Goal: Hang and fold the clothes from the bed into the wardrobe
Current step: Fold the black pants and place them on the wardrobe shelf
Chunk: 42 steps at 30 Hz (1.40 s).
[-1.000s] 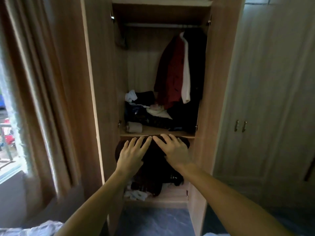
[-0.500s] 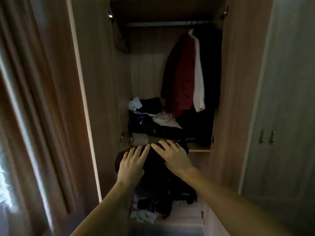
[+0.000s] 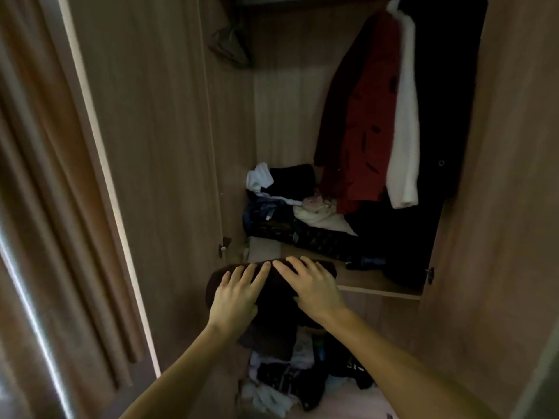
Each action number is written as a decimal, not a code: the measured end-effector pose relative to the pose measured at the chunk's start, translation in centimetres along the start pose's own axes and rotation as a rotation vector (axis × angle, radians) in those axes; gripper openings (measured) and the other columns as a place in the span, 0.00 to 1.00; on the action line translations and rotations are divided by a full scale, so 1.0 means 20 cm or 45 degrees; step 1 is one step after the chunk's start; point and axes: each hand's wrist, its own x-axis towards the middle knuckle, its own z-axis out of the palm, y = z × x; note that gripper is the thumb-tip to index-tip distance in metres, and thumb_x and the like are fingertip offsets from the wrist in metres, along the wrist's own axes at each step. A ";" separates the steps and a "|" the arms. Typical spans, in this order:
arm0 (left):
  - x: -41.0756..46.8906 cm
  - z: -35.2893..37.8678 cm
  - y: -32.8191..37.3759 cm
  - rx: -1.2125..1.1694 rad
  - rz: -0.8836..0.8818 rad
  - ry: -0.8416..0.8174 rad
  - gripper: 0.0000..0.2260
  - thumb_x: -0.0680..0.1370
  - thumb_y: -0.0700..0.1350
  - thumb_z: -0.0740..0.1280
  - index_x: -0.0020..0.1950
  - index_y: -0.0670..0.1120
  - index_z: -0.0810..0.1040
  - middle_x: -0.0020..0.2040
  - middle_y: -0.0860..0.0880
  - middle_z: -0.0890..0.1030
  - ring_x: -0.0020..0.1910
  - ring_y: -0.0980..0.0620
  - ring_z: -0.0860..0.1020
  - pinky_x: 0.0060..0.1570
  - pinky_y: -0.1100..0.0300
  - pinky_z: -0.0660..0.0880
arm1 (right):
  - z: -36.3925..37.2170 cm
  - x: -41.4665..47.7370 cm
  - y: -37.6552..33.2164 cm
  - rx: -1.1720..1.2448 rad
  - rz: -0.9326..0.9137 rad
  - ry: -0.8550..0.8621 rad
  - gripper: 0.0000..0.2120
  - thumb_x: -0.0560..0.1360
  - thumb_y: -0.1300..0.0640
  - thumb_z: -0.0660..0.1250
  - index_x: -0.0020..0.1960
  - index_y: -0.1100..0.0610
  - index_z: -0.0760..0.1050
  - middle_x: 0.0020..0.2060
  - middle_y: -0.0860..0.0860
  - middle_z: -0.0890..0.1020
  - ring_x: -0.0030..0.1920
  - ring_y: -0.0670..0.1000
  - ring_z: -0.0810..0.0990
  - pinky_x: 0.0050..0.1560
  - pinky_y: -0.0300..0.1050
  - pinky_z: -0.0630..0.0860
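Observation:
A folded dark brown garment is held flat between my hands in front of the open wardrobe, level with the middle shelf. My left hand lies on its left top, fingers spread. My right hand lies on its right top, fingertips nearly touching the left ones. Whether thumbs grip underneath is hidden. On the shelf sits a loose pile of clothes. Red, white and black garments hang at the upper right.
The left wardrobe door stands open beside my left arm; the right side panel bounds the opening. A messy heap of clothes fills the bottom compartment. A curtain hangs at far left.
I have moved closer to the wardrobe, which now fills the view. My hands and the dark garment have risen from below the shelf edge to its level.

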 end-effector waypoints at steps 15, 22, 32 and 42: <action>0.63 0.48 -0.48 -0.044 0.030 -0.004 0.35 0.61 0.36 0.75 0.68 0.46 0.72 0.55 0.43 0.80 0.52 0.40 0.79 0.46 0.45 0.79 | 0.44 0.71 0.21 -0.114 0.041 -0.113 0.45 0.60 0.57 0.80 0.71 0.50 0.62 0.61 0.54 0.76 0.58 0.58 0.78 0.48 0.51 0.80; 1.17 0.64 -0.69 0.048 0.037 0.083 0.38 0.55 0.36 0.78 0.65 0.44 0.75 0.52 0.41 0.81 0.46 0.40 0.81 0.40 0.48 0.79 | 0.62 1.20 0.52 -0.115 0.034 0.031 0.45 0.55 0.57 0.81 0.70 0.51 0.68 0.57 0.56 0.79 0.50 0.59 0.81 0.38 0.50 0.80; 1.55 1.14 -0.82 0.126 -0.034 0.083 0.45 0.60 0.45 0.79 0.73 0.48 0.62 0.64 0.39 0.74 0.63 0.38 0.73 0.62 0.41 0.68 | 1.16 1.52 0.78 -0.011 0.095 0.111 0.47 0.60 0.61 0.78 0.75 0.50 0.61 0.68 0.60 0.70 0.66 0.65 0.69 0.65 0.64 0.65; 1.10 1.72 -0.78 -0.029 -0.352 -0.841 0.32 0.82 0.56 0.54 0.77 0.50 0.37 0.78 0.44 0.47 0.76 0.42 0.47 0.71 0.42 0.54 | 1.77 1.08 0.68 0.407 0.334 -0.581 0.35 0.79 0.51 0.61 0.78 0.49 0.42 0.77 0.55 0.46 0.76 0.58 0.43 0.73 0.56 0.57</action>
